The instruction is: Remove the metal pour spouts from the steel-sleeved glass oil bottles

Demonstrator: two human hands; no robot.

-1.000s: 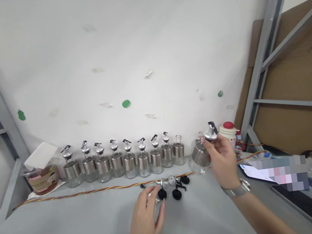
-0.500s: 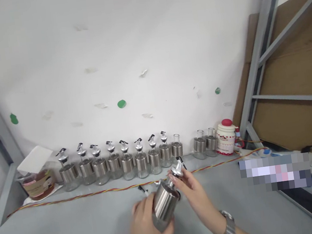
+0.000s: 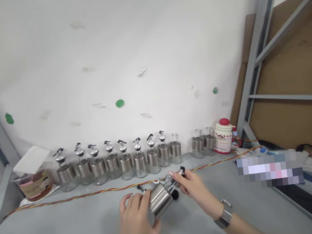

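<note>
My left hand (image 3: 136,221) is wrapped round the base of an oil bottle (image 3: 160,200), a glass one with a steel sleeve. The bottle is tilted well over, its neck pointing up to the right. At the neck, my right hand (image 3: 195,188) pinches a silver pour spout with a black flip lid (image 3: 182,169); the fingers partly hide where spout and neck meet. Behind the bottle lie loose spout parts, among them a black tip (image 3: 140,188) and a round black piece (image 3: 175,195), mostly covered by the bottle.
Several bottles with spouts (image 3: 126,162) stand along the white wall. Three bottles without spouts (image 3: 175,149) are farther right, by a cream jar with a red lid (image 3: 223,138). A twisted cord (image 3: 77,197) crosses the grey table. A drink cup (image 3: 35,186) stands left.
The bottle has tipped further to the right, nearer to lying flat. My right hand has lowered slightly with the spout, its fingers now covering more of it.
</note>
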